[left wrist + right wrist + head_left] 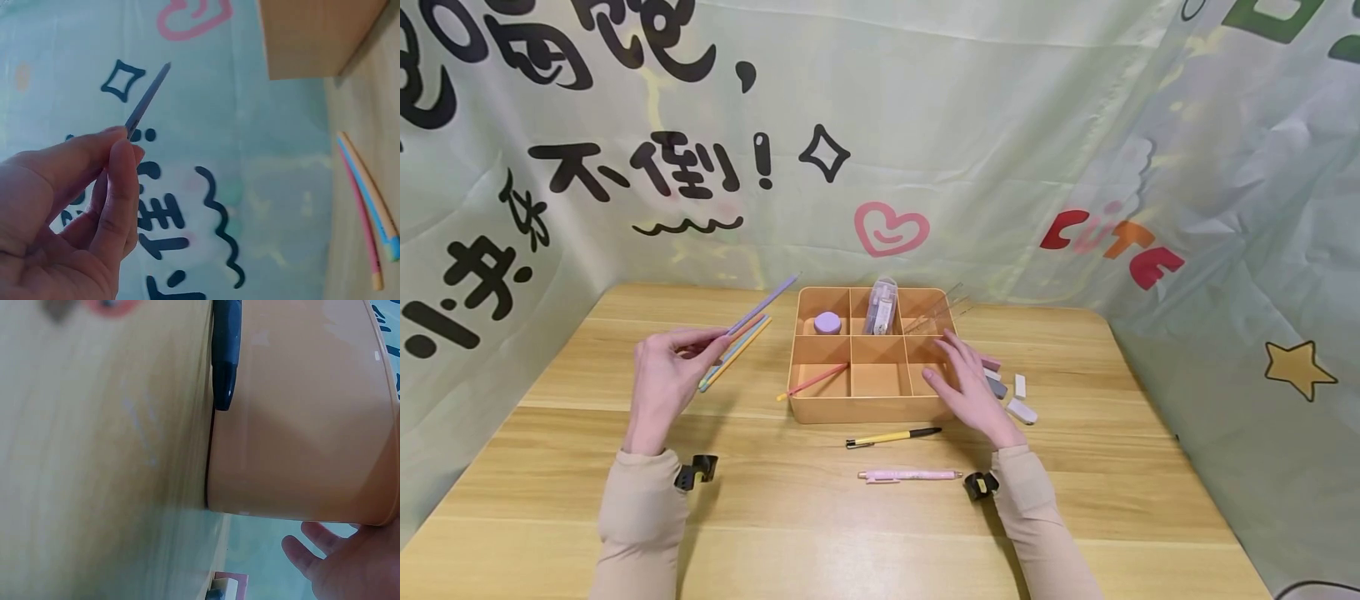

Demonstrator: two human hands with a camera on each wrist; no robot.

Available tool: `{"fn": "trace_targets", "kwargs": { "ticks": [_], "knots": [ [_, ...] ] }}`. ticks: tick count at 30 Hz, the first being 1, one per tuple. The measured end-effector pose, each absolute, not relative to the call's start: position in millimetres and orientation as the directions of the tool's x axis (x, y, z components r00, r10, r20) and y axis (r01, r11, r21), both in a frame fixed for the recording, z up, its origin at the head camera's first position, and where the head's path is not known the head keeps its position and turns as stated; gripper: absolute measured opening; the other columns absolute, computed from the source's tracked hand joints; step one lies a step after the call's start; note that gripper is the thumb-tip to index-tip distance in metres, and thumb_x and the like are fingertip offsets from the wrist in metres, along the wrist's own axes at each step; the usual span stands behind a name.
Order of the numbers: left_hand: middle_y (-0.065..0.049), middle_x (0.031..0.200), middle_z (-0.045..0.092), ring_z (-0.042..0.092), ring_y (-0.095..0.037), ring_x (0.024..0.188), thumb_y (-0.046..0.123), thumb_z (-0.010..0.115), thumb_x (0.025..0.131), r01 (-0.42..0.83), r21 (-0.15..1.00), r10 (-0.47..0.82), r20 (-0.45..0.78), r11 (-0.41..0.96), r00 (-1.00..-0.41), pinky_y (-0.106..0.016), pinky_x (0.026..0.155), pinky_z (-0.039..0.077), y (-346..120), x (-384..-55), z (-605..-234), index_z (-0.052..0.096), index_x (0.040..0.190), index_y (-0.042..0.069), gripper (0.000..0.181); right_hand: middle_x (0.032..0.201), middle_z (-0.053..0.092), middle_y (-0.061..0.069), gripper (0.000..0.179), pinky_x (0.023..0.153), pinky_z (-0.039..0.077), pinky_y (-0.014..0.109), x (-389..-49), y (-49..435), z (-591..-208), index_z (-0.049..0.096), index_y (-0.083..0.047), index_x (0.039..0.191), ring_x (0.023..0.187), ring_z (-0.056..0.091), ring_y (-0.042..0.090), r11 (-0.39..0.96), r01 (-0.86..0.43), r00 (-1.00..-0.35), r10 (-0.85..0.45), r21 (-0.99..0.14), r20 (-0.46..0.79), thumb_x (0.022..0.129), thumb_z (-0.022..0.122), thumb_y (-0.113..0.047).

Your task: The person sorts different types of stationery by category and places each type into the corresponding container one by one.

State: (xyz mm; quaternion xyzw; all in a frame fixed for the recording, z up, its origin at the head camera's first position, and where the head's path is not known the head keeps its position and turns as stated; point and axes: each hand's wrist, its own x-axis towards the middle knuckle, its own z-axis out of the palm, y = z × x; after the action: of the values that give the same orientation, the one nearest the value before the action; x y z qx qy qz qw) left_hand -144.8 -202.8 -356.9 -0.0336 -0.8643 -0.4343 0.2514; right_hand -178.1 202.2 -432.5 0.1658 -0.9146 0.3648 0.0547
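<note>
My left hand (pixel 670 375) pinches a purple pencil (pixel 767 302) between thumb and fingertips, its sharpened tip pointing up and away, left of the orange compartment box (pixel 865 411). Below that hand several pencils (pixel 747 348) lie on the table; the left wrist view shows orange, blue and pink ones (pixel 369 181). My right hand (pixel 976 392) is at the box's right side, fingers spread and slightly bent over the front right compartment, holding nothing. A red pencil (pixel 820 380) leans over the front left compartment's rim. The back row holds a purple round item (pixel 827 323) and a translucent purple-and-white item (pixel 881 308).
Clear rulers (pixel 936 310) stick out of the back right compartment. A yellow-and-black pen (pixel 891 437) and a pink pen (pixel 910 476) lie before the box. Several erasers (pixel 1021 411) are scattered right of it, partly behind my right hand. Printed cloth (pixel 1000 167) hangs around the wooden table (pixel 820 533).
</note>
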Motion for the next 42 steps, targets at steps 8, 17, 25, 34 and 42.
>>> {"fn": "trace_targets", "kwargs": {
  "ticks": [8,17,25,34,42],
  "knots": [
    [-0.014,0.083,0.078,0.057,0.022,0.063,0.012,0.079,0.086,0.334,0.695,-0.114,0.513,0.637,-0.85,-0.006,0.056,0.047,-195.9,-135.6,-347.1,0.082,0.095,0.006,0.012,0.169,0.019,0.016,0.062,0.119,0.019,0.071,-178.9,202.4,-432.8,0.04,-0.008,0.153,0.154,0.016,0.044,0.684,-0.341,-0.94,-0.262,-0.645,0.22,0.102,0.056,-0.039],
    [-0.008,0.08,0.077,0.06,0.008,0.064,0.008,0.079,0.084,0.365,0.66,0.009,0.477,0.657,-0.879,-0.009,0.058,0.049,-183.3,-129.2,-341.7,0.082,0.088,0.007,0.006,0.169,0.019,0.015,0.062,0.12,0.019,0.07,-177.8,201.9,-431.7,0.04,-0.008,0.153,0.155,0.014,0.041,0.682,-0.329,-0.944,-0.259,-0.652,0.206,0.102,0.056,-0.04],
    [-0.007,0.078,0.077,0.065,-0.007,0.064,0.007,0.076,0.084,0.317,0.659,0.101,0.344,0.682,-0.933,-0.017,0.056,0.051,-178.3,-130.7,-344.4,0.082,0.084,0.008,0.006,0.169,0.018,0.016,0.061,0.12,0.019,0.07,-178.0,202.4,-432.8,0.039,-0.009,0.153,0.155,0.014,0.042,0.686,-0.332,-0.943,-0.261,-0.648,0.207,0.102,0.055,-0.039],
    [-0.002,0.073,0.075,0.062,-0.01,0.063,0.006,0.073,0.083,0.282,0.64,0.136,0.269,0.715,-0.954,-0.02,0.055,0.046,-174.8,-132.8,-347.7,0.082,0.081,0.01,0.01,0.169,0.019,0.016,0.061,0.12,0.018,0.07,-177.1,202.1,-431.5,0.04,-0.01,0.153,0.155,0.014,0.042,0.682,-0.334,-0.942,-0.261,-0.651,0.21,0.102,0.056,-0.039],
    [-0.004,0.074,0.077,0.063,-0.009,0.064,0.008,0.073,0.083,0.263,0.631,0.15,0.227,0.729,-0.962,-0.021,0.058,0.047,-166.9,-134.5,-350.7,0.081,0.084,0.006,0.009,0.169,0.018,0.016,0.061,0.12,0.018,0.07,-177.1,202.1,-431.9,0.04,-0.011,0.154,0.155,0.014,0.042,0.68,-0.337,-0.941,-0.264,-0.651,0.211,0.102,0.056,-0.039]
  ]
}}
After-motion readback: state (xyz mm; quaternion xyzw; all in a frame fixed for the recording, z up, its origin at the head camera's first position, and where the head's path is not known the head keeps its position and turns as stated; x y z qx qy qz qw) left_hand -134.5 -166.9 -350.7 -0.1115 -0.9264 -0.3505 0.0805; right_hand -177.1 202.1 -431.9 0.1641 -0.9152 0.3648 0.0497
